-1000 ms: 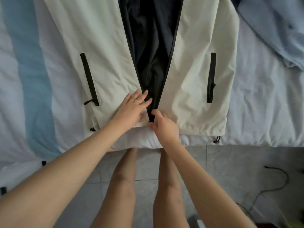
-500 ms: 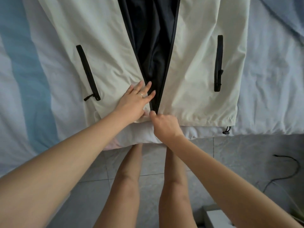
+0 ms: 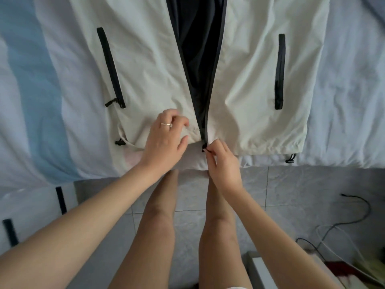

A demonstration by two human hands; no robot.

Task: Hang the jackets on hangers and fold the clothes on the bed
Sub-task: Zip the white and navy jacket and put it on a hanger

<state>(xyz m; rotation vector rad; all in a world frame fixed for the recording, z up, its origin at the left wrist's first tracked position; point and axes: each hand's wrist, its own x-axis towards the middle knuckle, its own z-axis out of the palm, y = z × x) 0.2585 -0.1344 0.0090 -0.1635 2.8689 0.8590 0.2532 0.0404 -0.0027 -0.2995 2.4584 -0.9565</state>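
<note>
Bed [image 3: 343, 84], white sheet with a pale blue stripe on the left; edge runs across mid-frame, grey tiled floor [image 3: 291, 195] below it.

Jacket [image 3: 250, 80], cream with dark lining, lies flat on the bed, front up, hem at the bed edge. Front open in a narrow V that closes to a point at the hem, right where the hands work.

Left hand [image 3: 164, 142] rests on the left front panel just beside the zip base, fingers curled, pressing and bunching the fabric at the hem; ring on one finger. Not closed around anything that can be made out.

Right hand [image 3: 225, 163] just right of the zip base, thumb and forefinger pinched on the black zipper pull [image 3: 204, 147] at the hem.

Pocket zips [image 3: 111, 67], black, one on each panel, well out to either side of the grip and above it.

Drawcord toggles [image 3: 290, 158] at both hem corners, level with the pinch.

Dark cables on the floor, far right, below the grip.
</note>
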